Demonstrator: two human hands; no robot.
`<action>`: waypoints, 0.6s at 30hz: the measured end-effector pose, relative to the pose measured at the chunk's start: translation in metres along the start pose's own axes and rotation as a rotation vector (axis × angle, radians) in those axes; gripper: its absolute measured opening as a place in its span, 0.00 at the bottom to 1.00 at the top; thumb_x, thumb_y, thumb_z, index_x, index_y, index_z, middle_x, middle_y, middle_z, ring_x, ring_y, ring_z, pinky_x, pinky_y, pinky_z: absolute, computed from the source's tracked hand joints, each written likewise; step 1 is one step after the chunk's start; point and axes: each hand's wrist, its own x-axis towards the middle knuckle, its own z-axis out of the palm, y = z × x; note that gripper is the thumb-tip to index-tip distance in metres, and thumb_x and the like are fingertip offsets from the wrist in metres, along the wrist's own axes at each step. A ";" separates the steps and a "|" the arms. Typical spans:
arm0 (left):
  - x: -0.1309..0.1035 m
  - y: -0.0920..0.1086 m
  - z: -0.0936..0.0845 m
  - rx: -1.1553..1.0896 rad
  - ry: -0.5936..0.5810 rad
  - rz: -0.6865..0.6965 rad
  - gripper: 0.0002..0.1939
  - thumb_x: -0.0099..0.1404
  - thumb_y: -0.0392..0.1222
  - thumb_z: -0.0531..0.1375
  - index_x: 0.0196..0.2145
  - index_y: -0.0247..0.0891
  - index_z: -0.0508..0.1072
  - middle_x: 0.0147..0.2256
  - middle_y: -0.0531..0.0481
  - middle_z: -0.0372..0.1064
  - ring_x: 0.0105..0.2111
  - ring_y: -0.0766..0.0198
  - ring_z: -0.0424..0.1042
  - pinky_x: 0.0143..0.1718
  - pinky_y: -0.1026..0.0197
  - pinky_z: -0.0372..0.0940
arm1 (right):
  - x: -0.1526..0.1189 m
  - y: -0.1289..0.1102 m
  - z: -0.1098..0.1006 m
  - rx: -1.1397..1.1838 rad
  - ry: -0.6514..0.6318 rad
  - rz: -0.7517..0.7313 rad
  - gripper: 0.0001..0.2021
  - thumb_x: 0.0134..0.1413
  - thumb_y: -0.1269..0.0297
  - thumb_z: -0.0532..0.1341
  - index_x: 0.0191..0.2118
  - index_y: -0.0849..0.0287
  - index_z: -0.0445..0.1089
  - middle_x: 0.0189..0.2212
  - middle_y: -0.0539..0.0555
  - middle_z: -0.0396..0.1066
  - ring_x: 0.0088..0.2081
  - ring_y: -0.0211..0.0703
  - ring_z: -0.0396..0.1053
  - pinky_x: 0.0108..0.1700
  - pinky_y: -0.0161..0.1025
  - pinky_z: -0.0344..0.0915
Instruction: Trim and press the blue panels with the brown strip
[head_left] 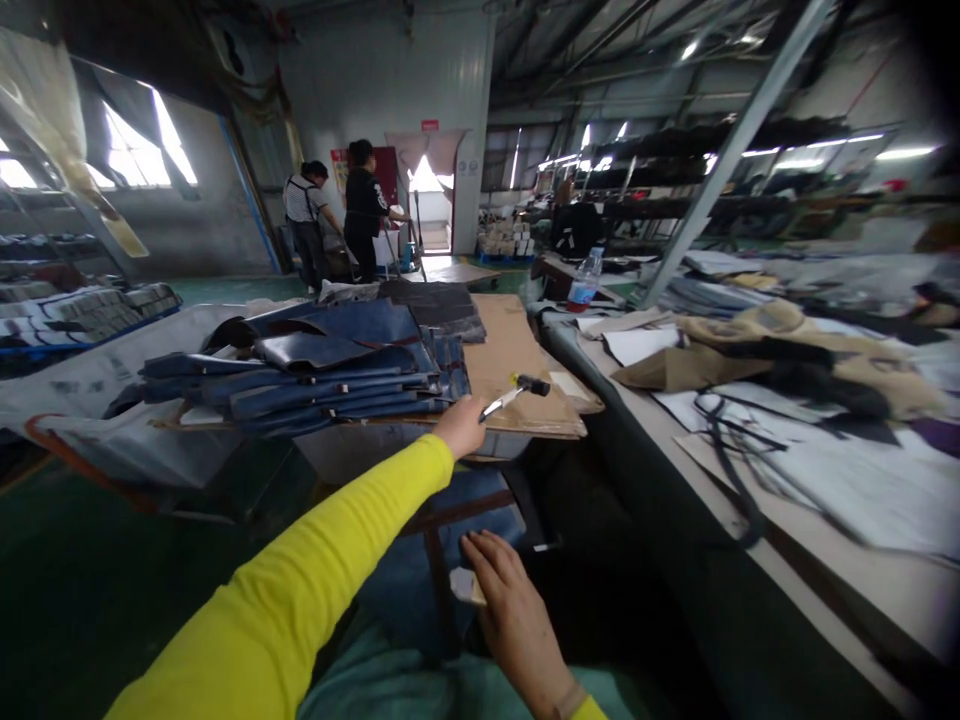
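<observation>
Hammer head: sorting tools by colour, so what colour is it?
Black, on the hammer in the head view.

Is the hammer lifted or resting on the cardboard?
Lifted: the left hand grips the hammer by its handle, its head raised just above the cardboard.

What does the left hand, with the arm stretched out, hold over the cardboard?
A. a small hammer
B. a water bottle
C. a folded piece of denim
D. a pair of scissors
A: the left hand grips the metal handle of a small hammer, whose dark head is over the cardboard; the bottle stands far off on the table.
</observation>
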 end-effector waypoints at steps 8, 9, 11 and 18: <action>-0.026 -0.027 0.011 0.137 0.033 0.073 0.18 0.62 0.30 0.51 0.50 0.35 0.66 0.52 0.45 0.60 0.54 0.57 0.56 0.57 0.54 0.53 | 0.006 0.037 -0.017 0.097 -0.089 0.066 0.26 0.48 0.75 0.50 0.55 0.55 0.63 0.53 0.51 0.57 0.56 0.35 0.53 0.59 0.37 0.61; -0.048 -0.030 0.010 0.142 0.045 0.069 0.17 0.63 0.31 0.51 0.50 0.36 0.66 0.53 0.46 0.59 0.55 0.59 0.55 0.57 0.55 0.52 | 0.010 0.046 -0.019 0.110 -0.088 0.100 0.24 0.49 0.73 0.51 0.54 0.55 0.63 0.52 0.52 0.57 0.55 0.34 0.54 0.58 0.37 0.61; -0.094 -0.032 0.013 0.152 0.057 0.053 0.16 0.65 0.34 0.51 0.50 0.38 0.66 0.54 0.48 0.59 0.56 0.60 0.53 0.58 0.56 0.52 | 0.018 0.064 -0.020 0.141 -0.061 0.192 0.21 0.52 0.68 0.51 0.53 0.55 0.64 0.51 0.52 0.58 0.53 0.34 0.57 0.57 0.38 0.62; -0.194 -0.018 0.045 0.376 0.050 0.054 0.25 0.70 0.42 0.45 0.63 0.39 0.49 0.62 0.54 0.46 0.62 0.62 0.47 0.60 0.53 0.50 | 0.037 0.085 0.000 0.349 -0.063 0.428 0.19 0.54 0.50 0.52 0.44 0.56 0.69 0.48 0.51 0.61 0.48 0.30 0.63 0.53 0.30 0.64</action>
